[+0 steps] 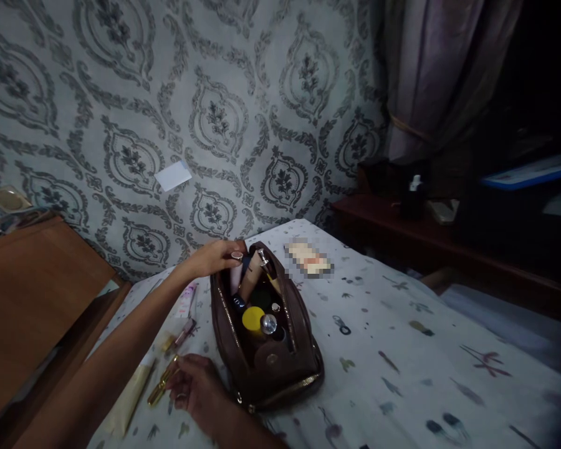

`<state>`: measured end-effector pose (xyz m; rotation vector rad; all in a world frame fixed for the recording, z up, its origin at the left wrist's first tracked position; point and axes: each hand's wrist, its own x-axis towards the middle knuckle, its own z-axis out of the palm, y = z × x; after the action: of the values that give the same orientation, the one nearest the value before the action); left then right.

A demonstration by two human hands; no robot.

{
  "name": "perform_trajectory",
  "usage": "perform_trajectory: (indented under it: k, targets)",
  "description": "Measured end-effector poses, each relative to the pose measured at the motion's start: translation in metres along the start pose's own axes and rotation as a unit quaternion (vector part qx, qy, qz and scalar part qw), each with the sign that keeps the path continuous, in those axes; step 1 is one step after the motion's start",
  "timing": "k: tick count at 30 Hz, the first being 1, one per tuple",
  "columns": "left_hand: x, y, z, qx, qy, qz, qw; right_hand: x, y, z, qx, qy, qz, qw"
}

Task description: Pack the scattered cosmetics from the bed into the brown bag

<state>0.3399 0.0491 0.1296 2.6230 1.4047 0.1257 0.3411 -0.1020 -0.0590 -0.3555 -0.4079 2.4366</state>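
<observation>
A brown leather cosmetics pouch [280, 368] lies open on a bed sheet [402, 349] printed with small marks. Inside it are a yellow-capped jar [253, 318], a silver-capped bottle [268, 323] and several tubes. My left hand [212, 257] reaches over the pouch's far end, its fingers curled on the rim there. My right hand [197, 388] rests on the sheet just left of the pouch's near end. Its fingers are closed on a slim gold tube [161, 386].
Loose cosmetics lie left of the pouch: a pink-and-white tube [187, 299], a thin pinkish stick [183, 334] and a cream flat packet [129, 396]. A blurred card [308, 259] lies beyond the pouch. A wooden cabinet [32, 293] stands left; a dark shelf [449, 243] and curtain [439, 68] stand right.
</observation>
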Motion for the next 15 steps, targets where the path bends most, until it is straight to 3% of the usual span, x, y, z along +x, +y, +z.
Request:
perform_trajectory:
  k: [3,7,11,15]
  targets:
    - [-0.01,-0.003,-0.002,-0.029,0.044,-0.012,0.999,-0.001,-0.001,0.0,-0.003,-0.002,0.0,1.0]
    - [-0.035,0.005,-0.003,-0.082,0.158,-0.047,0.983,-0.002,-0.001,0.0,-0.002,0.002,0.001,1.0]
    - [-0.084,0.038,0.001,-0.125,0.284,-0.047,0.95,-0.003,-0.001,-0.001,-0.007,0.002,0.003,1.0]
    - [-0.143,0.082,0.007,-0.082,0.432,-0.028,0.897,-0.003,-0.001,0.001,-0.025,0.007,-0.003,1.0]
